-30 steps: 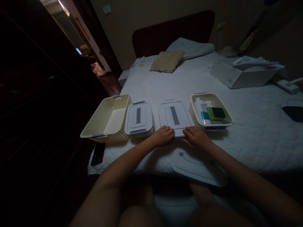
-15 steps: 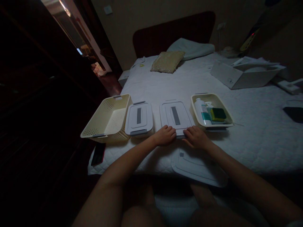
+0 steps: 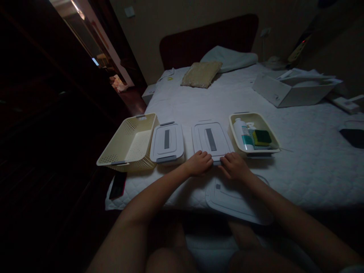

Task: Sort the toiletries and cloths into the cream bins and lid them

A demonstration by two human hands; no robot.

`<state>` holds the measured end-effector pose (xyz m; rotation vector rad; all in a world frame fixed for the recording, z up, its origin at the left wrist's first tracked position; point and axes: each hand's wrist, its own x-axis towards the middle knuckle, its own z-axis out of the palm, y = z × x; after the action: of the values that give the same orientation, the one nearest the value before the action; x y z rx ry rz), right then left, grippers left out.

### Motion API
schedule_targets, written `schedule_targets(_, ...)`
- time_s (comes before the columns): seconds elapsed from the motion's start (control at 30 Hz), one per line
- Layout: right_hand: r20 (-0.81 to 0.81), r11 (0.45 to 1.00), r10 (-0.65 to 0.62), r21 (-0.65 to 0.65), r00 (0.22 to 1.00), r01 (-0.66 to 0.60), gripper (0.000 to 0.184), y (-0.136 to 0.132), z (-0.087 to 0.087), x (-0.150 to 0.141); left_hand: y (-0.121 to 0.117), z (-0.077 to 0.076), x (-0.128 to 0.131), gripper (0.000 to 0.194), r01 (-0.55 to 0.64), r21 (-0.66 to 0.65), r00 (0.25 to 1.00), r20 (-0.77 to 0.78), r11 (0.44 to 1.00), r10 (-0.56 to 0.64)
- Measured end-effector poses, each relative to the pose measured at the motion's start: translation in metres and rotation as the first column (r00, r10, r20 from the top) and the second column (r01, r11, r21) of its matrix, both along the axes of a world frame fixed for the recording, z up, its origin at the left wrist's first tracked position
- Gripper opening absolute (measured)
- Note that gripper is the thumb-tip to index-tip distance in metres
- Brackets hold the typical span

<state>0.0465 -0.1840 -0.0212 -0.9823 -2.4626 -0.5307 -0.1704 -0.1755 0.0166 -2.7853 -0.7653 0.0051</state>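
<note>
My left hand (image 3: 199,163) and my right hand (image 3: 234,165) both press with curled fingers on the near edge of a white lidded box (image 3: 211,139) that stands on the bed. The grey clasp at that near edge is hidden under the fingers. A second lidded white box (image 3: 167,143) stands to its left. A loose white lid (image 3: 236,197) lies flat on the bed below my right wrist. An open cream tray (image 3: 273,142) to the right holds a white bottle (image 3: 243,134) and a green-yellow sponge (image 3: 261,137).
A perforated cream basket (image 3: 129,142) sits at the bed's left corner, above a dark phone (image 3: 117,184) near the edge. Farther back lie a tan pillow (image 3: 201,73), a pale pillow (image 3: 229,57) and an open white carton (image 3: 292,89). A dark flat object (image 3: 354,136) lies far right.
Both hands have crept slightly closer together on the box's near edge; the box and everything else stay put.
</note>
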Motion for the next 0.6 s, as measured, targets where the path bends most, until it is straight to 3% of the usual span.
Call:
schedule_targets(0.13,-0.092,0.995,-0.059,-0.081,0.994,0.052,0.027,-0.005,-0.001,-0.002,0.002,0.003,-0.002,0.036,-0.040,-0.033,0.996,0.083,0.999,0.043)
schedule_targets(0.23,-0.251,0.984,-0.098,-0.167,0.963,0.056,0.029,-0.013,-0.001,-0.004,0.006,0.006,-0.006,0.035,-0.115,-0.061,0.977,0.173,0.992,0.124)
schedule_targets(0.3,-0.403,0.974,-0.160,-0.210,0.901,0.079,0.031,-0.020,-0.002,-0.004,0.010,0.008,-0.009,0.030,-0.200,-0.085,0.939,0.269,0.976,0.216)
schedule_targets(0.37,-0.574,0.948,-0.287,-0.287,0.767,0.140,0.030,-0.028,-0.004,-0.004,0.015,0.009,-0.012,0.023,-0.312,-0.139,0.847,0.406,0.940,0.342)
schedule_targets(0.43,-0.692,0.870,-0.473,-0.465,0.545,0.165,0.031,-0.035,-0.007,-0.005,0.021,0.009,-0.014,0.018,-0.418,-0.234,0.691,0.545,0.878,0.474)
schedule_targets(0.5,-0.678,0.724,-0.666,-0.687,0.311,0.052,0.037,-0.039,-0.009,-0.007,0.026,0.006,-0.014,0.021,-0.493,-0.360,0.492,0.636,0.792,0.595)
schedule_targets(0.53,-0.627,0.635,-0.745,-0.771,0.227,-0.047,0.042,-0.039,-0.009,-0.010,0.028,0.005,-0.012,0.024,-0.515,-0.428,0.390,0.655,0.743,0.648)
schedule_targets(0.6,-0.513,0.474,-0.848,-0.847,0.134,-0.242,0.048,-0.037,-0.008,-0.015,0.031,0.001,-0.008,0.030,-0.526,-0.558,0.211,0.646,0.642,0.734)
